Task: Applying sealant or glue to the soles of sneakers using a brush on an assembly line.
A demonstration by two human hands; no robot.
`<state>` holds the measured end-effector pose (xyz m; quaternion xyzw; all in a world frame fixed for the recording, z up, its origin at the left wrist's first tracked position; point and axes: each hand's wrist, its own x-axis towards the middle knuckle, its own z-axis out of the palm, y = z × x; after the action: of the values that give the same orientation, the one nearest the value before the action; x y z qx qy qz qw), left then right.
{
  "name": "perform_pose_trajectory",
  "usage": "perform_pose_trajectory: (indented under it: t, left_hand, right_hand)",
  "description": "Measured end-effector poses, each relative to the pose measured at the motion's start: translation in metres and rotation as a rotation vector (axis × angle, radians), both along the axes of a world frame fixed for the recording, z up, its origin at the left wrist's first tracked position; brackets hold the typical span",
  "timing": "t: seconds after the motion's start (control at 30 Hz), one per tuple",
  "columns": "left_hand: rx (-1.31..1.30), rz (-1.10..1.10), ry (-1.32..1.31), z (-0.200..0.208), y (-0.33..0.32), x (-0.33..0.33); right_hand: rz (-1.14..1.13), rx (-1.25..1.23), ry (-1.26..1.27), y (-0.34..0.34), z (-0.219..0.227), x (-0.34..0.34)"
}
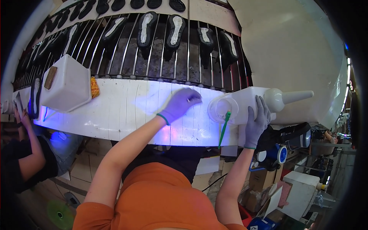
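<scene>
Both my hands wear thin lavender gloves with green cuffs. My left hand [179,104] hovers over the white bench [122,103], its fingers curled together; a small pale spot shows at the fingertips, too small to name. Against the near side of a large white plastic bottle [247,97] lies my right hand [256,124], with its fingers wrapped round it and its thumb hidden in part. The bottle has a long cone nozzle [297,96]. Just left of the bottle sits a translucent cup [216,109], with a green-handled brush [224,128] leaning over its rim.
Beyond the bench runs a roller conveyor [126,63] bearing black shoes [147,32] with white-coated soles. More black soles [137,4] lie on a far ledge. A white plastic container [67,86] stands at left beside yellow netting [95,87]. A co-worker's hands [22,117] are at far left.
</scene>
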<state>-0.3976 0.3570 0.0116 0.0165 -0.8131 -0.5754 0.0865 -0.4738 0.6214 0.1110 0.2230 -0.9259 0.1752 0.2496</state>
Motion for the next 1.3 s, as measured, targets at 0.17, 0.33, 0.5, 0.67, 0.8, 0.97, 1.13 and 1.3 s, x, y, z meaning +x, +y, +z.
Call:
perform_pose_trajectory:
  t: [0.17,0.33,0.5,0.67,0.8,0.97,1.13,1.3]
  left_hand:
    - [-0.566,-0.118,0.107,-0.025,0.043,0.005]
    - [-0.808,-0.114,0.034,-0.025,0.067,-0.006]
    - [-0.829,-0.058,-0.041,-0.023,0.077,-0.006]
    - [-0.790,-0.006,-0.041,-0.028,0.079,-0.005]
    - [-0.823,-0.039,-0.102,-0.030,0.080,-0.011]
    - [-0.583,-0.134,-0.070,-0.025,0.057,-0.009]
    - [-0.215,-0.150,-0.185,-0.012,0.029,0.000]
    - [-0.125,-0.073,-0.209,-0.008,0.009,0.012]
  right_hand:
    - [-0.003,-0.052,-0.009,-0.001,0.000,0.001]
    - [-0.008,-0.075,-0.008,-0.001,-0.002,0.000]
    - [-0.016,-0.087,-0.004,0.001,-0.004,-0.001]
    - [-0.021,-0.082,-0.006,0.000,-0.002,0.000]
    - [-0.026,-0.069,0.001,-0.001,-0.001,0.002]
    - [-0.001,-0.102,-0.004,0.001,-0.003,0.001]
    - [-0.009,-0.117,-0.016,0.002,-0.001,0.002]
    - [0.004,-0.150,-0.019,0.004,-0.003,0.000]
